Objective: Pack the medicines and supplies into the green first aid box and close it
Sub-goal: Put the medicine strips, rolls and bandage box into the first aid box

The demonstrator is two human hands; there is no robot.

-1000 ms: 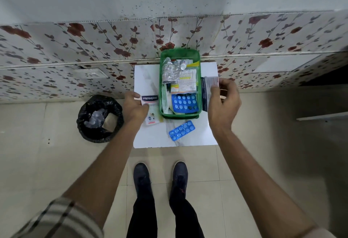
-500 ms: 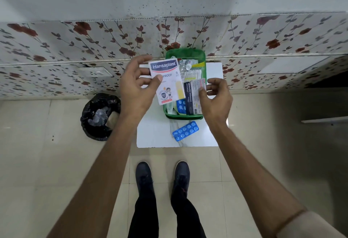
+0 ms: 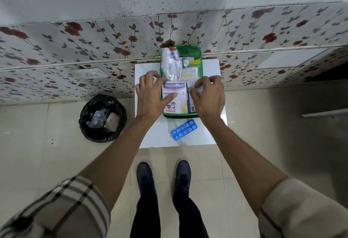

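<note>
Your left hand (image 3: 150, 96) presses a white plaster packet (image 3: 174, 98) flat into the near end of the green first aid box (image 3: 195, 53). The packet's blue band reads "Hansaplast", and under it you can read "WAS" and a figure "8" before your thumb (image 3: 168, 97) covers the rest; a small cartoon picture sits lower down, its print too small to read. Your fingers are spread and curled loosely along the packet's left edge, with the thumb laid across its face, so the hand is half open and touching the packet rather than gripping it.

Your right hand (image 3: 207, 96) does the same beside it, fingers bent down onto a dark-edged medicine strip (image 3: 191, 102) that lies just right of the plaster packet inside the box; its lettering is too blurred to read. Both forearms reach straight forward from rolled sleeves.

The box stands open on the small white table (image 3: 211, 66), its far end against the flowered wall, with a clear plastic pouch (image 3: 170, 64) and other small items inside. A blue blister pack (image 3: 183, 129) lies on the table, just outside the box's near wall
</note>
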